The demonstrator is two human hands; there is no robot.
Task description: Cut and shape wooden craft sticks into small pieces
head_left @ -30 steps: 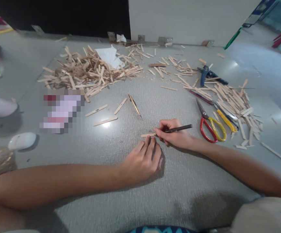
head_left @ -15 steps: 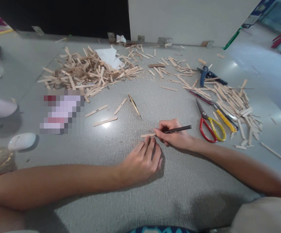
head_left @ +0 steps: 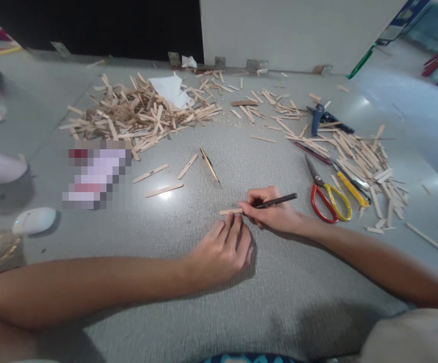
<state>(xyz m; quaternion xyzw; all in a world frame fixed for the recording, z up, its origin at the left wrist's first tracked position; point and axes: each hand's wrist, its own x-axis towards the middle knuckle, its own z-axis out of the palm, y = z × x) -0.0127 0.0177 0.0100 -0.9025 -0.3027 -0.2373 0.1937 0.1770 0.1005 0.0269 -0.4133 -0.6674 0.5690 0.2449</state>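
A short wooden stick [head_left: 228, 212] lies flat on the grey floor in the middle. My left hand [head_left: 222, 249] rests palm down with its fingertips pressing on the stick's near edge. My right hand [head_left: 271, 209] grips a thin dark tool [head_left: 277, 201] like a pen, its tip touching the stick's right end. Red and yellow scissors [head_left: 326, 194] lie just right of my right hand.
A big heap of wooden sticks [head_left: 135, 113] lies at the back left, another spread [head_left: 355, 151] at the right with a blue tool [head_left: 319, 116] and a yellow cutter [head_left: 351, 187]. Loose sticks [head_left: 164, 190], a brass-coloured pointed tool [head_left: 209, 164] and a white mouse [head_left: 34, 219] lie around.
Almost nothing differs: my right hand and the dark tool have shifted slightly left along the stick. My left hand stays pressed on it.
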